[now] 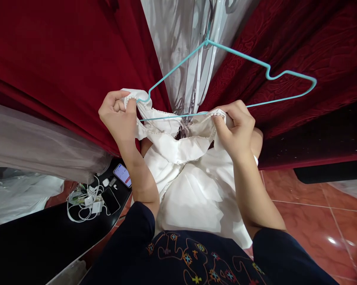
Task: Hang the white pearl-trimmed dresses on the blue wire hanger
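A white dress (193, 190) with a pearl-beaded neckline lies across my lap. My left hand (119, 113) pinches one shoulder of it, where the left end of a light blue hanger (178, 65) sits inside the beaded edge. My right hand (236, 124) grips the opposite shoulder, thumb on the beads. The hanger's lower bar runs through the neck opening and comes out beyond my right hand. Its right end is bare, clear of the fabric. At the top, the hanger's neck meets a dark hook among white hanging pieces; how it is held there is hard to see.
Red curtains (77, 47) hang on both sides, with white fabric (172, 39) between them. At left, a black table (48, 237) carries a lit phone (122, 175), a dark phone (110, 200) and tangled white cables (83, 208). Reddish tiles (309, 206) cover the floor.
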A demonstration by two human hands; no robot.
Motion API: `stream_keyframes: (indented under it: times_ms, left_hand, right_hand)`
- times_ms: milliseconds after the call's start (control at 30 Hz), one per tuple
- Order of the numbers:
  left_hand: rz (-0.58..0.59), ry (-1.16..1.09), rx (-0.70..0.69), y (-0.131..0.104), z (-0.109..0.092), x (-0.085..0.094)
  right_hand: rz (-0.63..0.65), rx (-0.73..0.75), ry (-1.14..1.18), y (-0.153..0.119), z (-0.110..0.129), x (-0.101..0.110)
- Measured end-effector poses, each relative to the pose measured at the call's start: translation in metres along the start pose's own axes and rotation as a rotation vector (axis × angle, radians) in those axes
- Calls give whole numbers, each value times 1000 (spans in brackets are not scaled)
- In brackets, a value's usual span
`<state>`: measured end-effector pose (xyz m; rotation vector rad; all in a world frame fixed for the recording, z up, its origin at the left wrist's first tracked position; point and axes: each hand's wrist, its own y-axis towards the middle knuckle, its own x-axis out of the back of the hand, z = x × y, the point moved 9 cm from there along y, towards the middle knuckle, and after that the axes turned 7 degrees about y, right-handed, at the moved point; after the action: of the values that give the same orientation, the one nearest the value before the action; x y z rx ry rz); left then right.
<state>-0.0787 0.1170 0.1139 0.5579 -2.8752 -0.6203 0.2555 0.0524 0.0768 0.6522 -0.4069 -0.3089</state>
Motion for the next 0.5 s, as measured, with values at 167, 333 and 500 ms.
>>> stream_keyframes:
  times_ms: [167, 333, 500]
  left_hand:
    - [-109, 107, -115, -8, -22, -13]
    - [-19, 112, -118, -25, -29, -27]
    - [173, -28, 49, -61, -2, -41]
  right_hand:
    - [4, 20, -12, -1, 0, -3]
    - [4, 20, -52, -1, 0, 0]
    - [-2, 22, -51, -1, -1, 0]
